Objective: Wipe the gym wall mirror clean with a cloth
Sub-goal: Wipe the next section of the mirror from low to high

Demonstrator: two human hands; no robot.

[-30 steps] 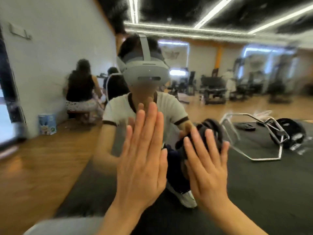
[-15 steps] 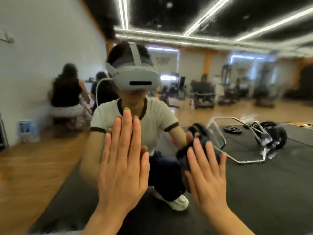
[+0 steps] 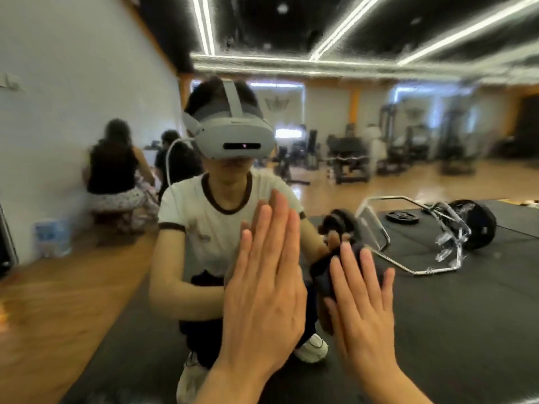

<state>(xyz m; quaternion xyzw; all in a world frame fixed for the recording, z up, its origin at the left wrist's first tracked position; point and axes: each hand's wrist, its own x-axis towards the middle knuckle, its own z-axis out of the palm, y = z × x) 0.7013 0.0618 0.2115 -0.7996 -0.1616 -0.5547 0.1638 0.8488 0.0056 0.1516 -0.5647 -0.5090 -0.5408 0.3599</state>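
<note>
1. While pressed flat against the mirror (image 3: pixel 437 287), left hand (image 3: pixel 262 290) at lower centre of the frame, fingers (image 3: pixel 264 243) straight and close together, holding nothing.
2. Just beside it, lower right of centre: right hand (image 3: pixel 361 310), fingers slightly spread, pushing a dark cloth (image 3: pixel 322 279) onto the glass.
3. Cloth bunched between palm and mirror, showing past the fingertips.
4. Reflected at right of the frame: a hex barbell (image 3: pixel 423 234) on a black floor mat (image 3: pixel 466 330).
</note>
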